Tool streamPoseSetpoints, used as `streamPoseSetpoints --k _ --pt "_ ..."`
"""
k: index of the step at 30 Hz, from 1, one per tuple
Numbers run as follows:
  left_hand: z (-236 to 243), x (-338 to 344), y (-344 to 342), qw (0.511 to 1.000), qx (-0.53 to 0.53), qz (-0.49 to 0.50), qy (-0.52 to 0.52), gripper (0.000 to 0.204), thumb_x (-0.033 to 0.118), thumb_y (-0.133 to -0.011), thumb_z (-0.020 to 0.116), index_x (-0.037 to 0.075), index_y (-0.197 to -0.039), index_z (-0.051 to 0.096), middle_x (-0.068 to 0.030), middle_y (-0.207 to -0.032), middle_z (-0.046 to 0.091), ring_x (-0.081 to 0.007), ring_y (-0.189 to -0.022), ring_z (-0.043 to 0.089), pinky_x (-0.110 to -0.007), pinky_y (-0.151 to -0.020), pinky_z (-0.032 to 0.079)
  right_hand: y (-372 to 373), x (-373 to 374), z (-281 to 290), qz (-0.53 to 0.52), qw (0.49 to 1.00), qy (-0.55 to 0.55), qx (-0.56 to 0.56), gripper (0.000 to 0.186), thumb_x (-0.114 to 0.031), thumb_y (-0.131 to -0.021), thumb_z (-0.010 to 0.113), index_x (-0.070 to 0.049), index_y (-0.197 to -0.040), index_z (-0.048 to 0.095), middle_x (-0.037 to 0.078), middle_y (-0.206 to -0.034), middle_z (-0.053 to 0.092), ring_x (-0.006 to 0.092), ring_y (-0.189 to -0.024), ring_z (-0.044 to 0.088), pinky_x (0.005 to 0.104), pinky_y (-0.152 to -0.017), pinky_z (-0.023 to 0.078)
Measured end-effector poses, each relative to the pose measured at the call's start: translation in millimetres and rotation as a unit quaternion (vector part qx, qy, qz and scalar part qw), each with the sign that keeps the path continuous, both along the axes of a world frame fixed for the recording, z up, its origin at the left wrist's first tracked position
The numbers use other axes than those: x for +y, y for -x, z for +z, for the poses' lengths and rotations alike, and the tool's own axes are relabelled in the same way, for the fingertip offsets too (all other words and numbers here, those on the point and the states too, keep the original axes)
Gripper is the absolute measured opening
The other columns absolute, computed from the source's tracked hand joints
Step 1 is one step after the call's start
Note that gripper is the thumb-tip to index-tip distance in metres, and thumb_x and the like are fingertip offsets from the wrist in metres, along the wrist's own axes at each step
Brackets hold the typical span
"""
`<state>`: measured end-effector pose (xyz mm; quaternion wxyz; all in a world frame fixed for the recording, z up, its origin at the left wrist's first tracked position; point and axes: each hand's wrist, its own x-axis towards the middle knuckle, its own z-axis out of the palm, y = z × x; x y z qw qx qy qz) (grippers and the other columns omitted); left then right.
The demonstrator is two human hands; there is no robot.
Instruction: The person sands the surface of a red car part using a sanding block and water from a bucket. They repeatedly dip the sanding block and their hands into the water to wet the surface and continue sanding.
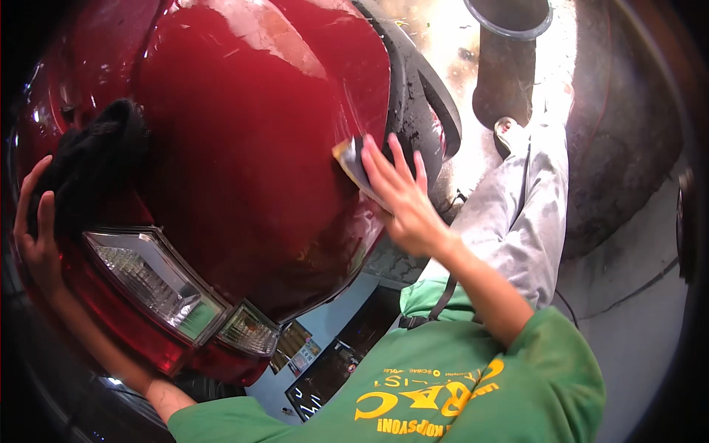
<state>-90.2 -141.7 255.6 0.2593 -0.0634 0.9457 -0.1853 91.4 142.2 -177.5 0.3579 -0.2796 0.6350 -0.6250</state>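
A glossy red car panel (244,148) fills the left and middle of the head view. My right hand (402,196) presses a flat grey pad with a tan edge (354,162), which looks like sandpaper, against the panel near its dark trim (413,96). Pale scratch-like streaks run just above the pad. At the far left, my left hand (40,232) has its fingers round a bunched black cloth (100,159), which rests against the car above the tail light (155,280). Part of that hand's grip is hidden by the cloth.
A dark bucket (509,52) stands on the wet, stained floor (458,44) at the upper right, near my foot (508,133). A pale wall (628,295) lies at the right. Behind the lower edge of the car is a dark-framed board or window (332,365).
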Motion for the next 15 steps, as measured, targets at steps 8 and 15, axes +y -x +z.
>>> streamPoseSetpoints --k 8,15 --pt "-2 -3 -5 1.000 -0.012 -0.012 0.001 0.038 0.026 -0.103 0.054 0.003 -0.131 0.062 -0.0086 -0.132 0.063 -0.0190 -0.126 0.054 -0.033 -0.111 0.035 -5 3 81 -0.003 0.996 -0.014 -0.086 0.076 -0.024 -0.092 0.058 -0.007 -0.158 0.022 0.016 -0.165 0.017 0.0418 -0.151 0.014 0.0711 -0.112 0.006" --pt "-7 -4 1 0.998 -0.016 -0.046 0.045 0.038 0.026 -0.103 0.053 0.003 -0.132 0.061 -0.0086 -0.132 0.062 -0.0193 -0.126 0.054 -0.034 -0.111 0.035 11 -24 75 -0.063 0.992 -0.073 -0.081 0.073 -0.028 -0.095 0.056 -0.005 -0.156 0.024 0.015 -0.164 0.020 0.0424 -0.151 0.014 0.0718 -0.110 0.011"
